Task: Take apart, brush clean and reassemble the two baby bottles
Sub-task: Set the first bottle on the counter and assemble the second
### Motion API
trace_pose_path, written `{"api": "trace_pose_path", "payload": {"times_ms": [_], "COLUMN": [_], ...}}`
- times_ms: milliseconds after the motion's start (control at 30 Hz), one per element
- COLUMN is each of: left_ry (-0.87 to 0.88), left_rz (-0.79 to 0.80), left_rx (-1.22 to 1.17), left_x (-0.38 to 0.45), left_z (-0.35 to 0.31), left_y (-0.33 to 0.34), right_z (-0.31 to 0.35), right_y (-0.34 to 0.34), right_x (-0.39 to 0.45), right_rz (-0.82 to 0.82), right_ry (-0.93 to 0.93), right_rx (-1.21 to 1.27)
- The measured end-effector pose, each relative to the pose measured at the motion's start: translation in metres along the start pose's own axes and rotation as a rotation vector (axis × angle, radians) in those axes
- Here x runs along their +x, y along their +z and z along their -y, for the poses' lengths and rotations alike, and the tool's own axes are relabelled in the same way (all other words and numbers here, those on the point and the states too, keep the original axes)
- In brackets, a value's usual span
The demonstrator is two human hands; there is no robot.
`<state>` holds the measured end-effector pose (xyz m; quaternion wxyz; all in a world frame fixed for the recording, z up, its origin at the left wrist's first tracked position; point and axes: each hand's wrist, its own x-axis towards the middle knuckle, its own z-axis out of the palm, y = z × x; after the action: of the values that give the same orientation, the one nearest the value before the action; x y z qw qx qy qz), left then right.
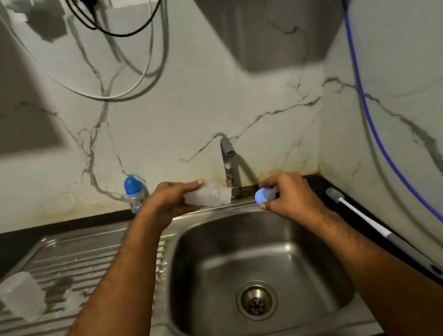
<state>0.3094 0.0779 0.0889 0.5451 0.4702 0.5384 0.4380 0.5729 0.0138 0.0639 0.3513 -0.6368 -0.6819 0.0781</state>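
Head view looks down over my two forearms to a stainless steel sink (252, 237), its basin smooth, rounded at the corners, with a round drain (256, 300) at the bottom. My left hand (169, 200) curls round a clear, faintly frosted bottle body (209, 196), held sideways above the basin's back rim, its open mouth pointing toward the grey tap (228, 164). My right hand (285, 191) pinches a pale blue cap piece (264, 194), thumb underneath and fingers folded over it, just beside the bottle's mouth but apart from it. Between both hands and the basin floor there is open room.

A second baby bottle (133, 193) with a rounded blue cap stands upright against the marble-veined wall, behind my left wrist. On the ribbed, wet draining board to the left sits a translucent cup-shaped piece (20, 297), near the board's front edge. A long white-handled bottle brush (361, 214) lies along the dark counter strip at the right, close to the wall. A blue hose (367, 109) hangs down that wall.
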Motion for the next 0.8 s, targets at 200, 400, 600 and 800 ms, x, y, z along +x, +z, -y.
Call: {"api": "trace_pose_path", "payload": {"times_ms": [200, 400, 600, 800], "left_ry": [-0.259, -0.276, -0.189, -0.081], "left_rz": [-0.128, -0.171, -0.296, -0.191], "left_rx": [0.525, 0.535, 0.308, 0.077], "left_x": [0.014, 0.015, 0.016, 0.006], "left_z": [0.103, 0.13, 0.141, 0.151], "left_y": [0.042, 0.056, 0.056, 0.06], "right_z": [-0.027, -0.04, -0.028, -0.018], "right_y": [-0.009, -0.007, 0.001, 0.011], "right_x": [-0.014, -0.015, -0.017, -0.013], "right_rz": [-0.004, -0.008, 0.055, 0.144], "right_ry": [0.075, 0.084, 0.1, 0.125], "right_rx": [-0.052, -0.04, -0.042, -0.056]}}
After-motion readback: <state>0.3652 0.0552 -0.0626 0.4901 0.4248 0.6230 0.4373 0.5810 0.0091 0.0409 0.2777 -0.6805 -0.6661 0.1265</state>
